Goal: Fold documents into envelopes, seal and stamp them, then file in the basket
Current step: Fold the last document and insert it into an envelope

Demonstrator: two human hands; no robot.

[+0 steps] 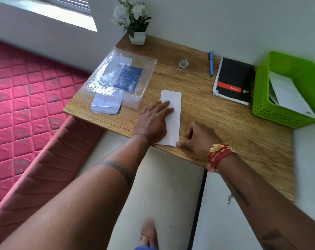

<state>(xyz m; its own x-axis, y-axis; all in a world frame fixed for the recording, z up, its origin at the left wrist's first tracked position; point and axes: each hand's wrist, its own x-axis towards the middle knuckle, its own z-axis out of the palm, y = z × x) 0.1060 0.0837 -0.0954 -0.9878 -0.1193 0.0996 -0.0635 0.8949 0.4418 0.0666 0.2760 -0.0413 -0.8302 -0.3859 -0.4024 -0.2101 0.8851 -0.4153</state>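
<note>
A folded white paper is pressed flat on the wooden desk by the left hand; its near corner is touched by the curled right hand.

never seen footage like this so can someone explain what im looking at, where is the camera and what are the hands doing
There is no machine here. The one picture comes from a camera worn on a person's head, looking down at a wooden desk. The left hand presses flat on a folded white paper; the right hand pinches its near corner. Nothing is lifted. Also on the desk: a clear plastic packet, a small roll, probably stamps or tape, a blue pen, a black notepad, a flower pot, and a green basket already holding white paper.
</note>
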